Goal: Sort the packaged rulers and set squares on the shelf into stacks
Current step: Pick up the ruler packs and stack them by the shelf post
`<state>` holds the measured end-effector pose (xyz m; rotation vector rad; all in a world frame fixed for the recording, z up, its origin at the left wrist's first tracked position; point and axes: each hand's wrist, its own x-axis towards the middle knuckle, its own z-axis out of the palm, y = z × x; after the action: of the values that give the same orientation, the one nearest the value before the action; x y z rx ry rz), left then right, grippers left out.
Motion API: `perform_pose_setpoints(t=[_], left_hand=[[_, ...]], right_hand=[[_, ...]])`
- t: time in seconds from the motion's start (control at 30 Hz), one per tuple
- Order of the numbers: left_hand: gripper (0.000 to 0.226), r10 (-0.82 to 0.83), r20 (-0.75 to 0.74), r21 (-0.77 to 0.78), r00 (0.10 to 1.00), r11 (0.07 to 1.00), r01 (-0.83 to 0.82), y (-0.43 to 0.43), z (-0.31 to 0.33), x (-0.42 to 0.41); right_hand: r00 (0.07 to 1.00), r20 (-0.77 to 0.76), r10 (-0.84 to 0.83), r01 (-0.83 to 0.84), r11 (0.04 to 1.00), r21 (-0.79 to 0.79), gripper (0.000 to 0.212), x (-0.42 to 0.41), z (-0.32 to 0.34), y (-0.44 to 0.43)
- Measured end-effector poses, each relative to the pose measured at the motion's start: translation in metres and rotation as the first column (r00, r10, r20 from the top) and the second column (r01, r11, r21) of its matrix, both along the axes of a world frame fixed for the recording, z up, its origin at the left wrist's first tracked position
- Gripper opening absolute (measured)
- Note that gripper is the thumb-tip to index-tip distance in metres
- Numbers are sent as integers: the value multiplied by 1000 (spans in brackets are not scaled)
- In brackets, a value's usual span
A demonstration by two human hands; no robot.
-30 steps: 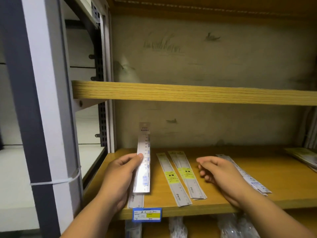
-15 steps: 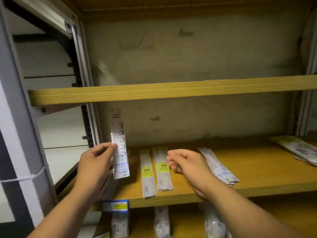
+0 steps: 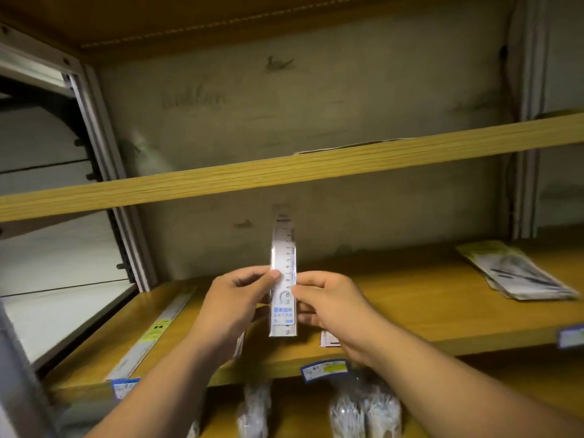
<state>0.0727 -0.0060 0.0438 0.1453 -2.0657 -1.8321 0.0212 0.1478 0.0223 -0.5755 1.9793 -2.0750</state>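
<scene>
Packaged ruler [image 3: 283, 279] held upright above the front part of the wooden shelf [image 3: 410, 298], hang-tab end up, printed scale down its right edge and a blue label near its lower end. Left hand [image 3: 232, 306] pinching the ruler's left edge at about mid-length, thumb tip on the face of the sleeve, remaining fingers curled behind. Right hand [image 3: 328, 308] pinching the right edge at the same height, thumb and forefinger closed narrowly on the package. Lower end of the ruler clear of the shelf, not touching it. Long packaged ruler [image 3: 151, 335] with a yellow label lying flat on the shelf, well left of the held ruler, running from the front edge back toward the grey upright. Corner of another flat package [image 3: 328, 340] showing on the shelf just under the right hand; the rest hidden by the hand. Stack of flat packages [image 3: 518, 273] at the far right of the shelf, well apart from the held ruler; contents too blurred to tell. Price tag [image 3: 324, 369] on the shelf's front lip just below the right wrist, a second price tag [image 3: 124, 387] on the lip far to the left, a third price tag [image 3: 570, 336] at the far right edge. Clear bagged goods [image 3: 363, 409] on the level below the shelf, blurred. Upper shelf board [image 3: 284, 172] crossing above the held ruler.
</scene>
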Motion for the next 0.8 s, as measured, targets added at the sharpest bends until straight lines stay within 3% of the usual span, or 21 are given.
perform_pose_setpoints(t=[0.13, 0.43, 0.53, 0.6, 0.67, 0.73, 0.8], left_hand=[[10, 93, -48, -110, 995, 989, -98, -6, -1, -1], [10, 228, -1, -63, 974, 972, -228, -89, 2, 12], [14, 298, 46, -194, 953, 939, -284, -110, -4, 17], [17, 381, 42, -379, 924, 861, -338, -126, -8, 19], [27, 473, 59, -644, 879, 691, -328, -139, -10, 21], [48, 582, 119, -875, 804, 444, -192, -149, -12, 25], [60, 654, 203, -938, 729, 344, -48, -153, -11, 29]], right_hand=[[998, 35, -49, 48, 998, 31, 18, -5, -1, 15], [966, 148, -211, 205, 977, 57, 20, -27, 7, 53], [955, 170, -243, 228, 968, 107, 20, -32, 3, 59], [956, 169, -238, 213, 965, 156, 19, -32, 1, 61], [963, 134, -232, 197, 953, 229, 19, -33, -3, 62], [967, 86, -241, 206, 932, 298, 17, -34, -6, 61], [963, 60, -263, 230, 916, 330, 15, -35, -8, 60]])
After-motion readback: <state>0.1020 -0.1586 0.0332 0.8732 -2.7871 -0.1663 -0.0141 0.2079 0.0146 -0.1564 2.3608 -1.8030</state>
